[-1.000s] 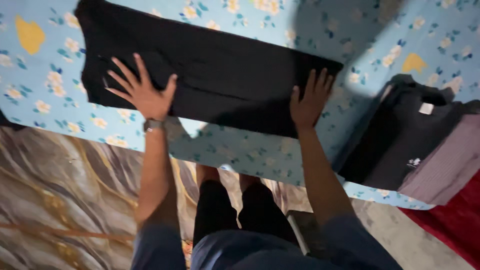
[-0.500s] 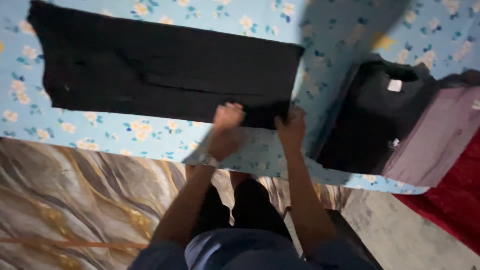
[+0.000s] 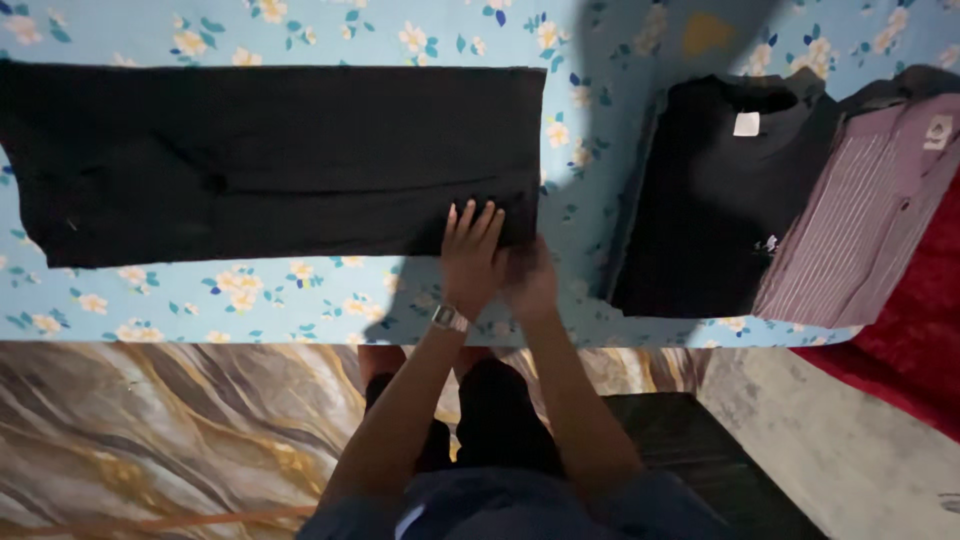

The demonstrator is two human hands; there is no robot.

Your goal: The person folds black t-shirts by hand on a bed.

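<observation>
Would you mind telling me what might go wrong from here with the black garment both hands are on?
Both the left hand and right hand crowd the near right corner of the black garment, so its long left part lies unheld and may bunch or skew if pulled. That corner sits near the edge of the floral sheet, so it might slip off. A wide swing could disturb the folded black shirt.
</observation>
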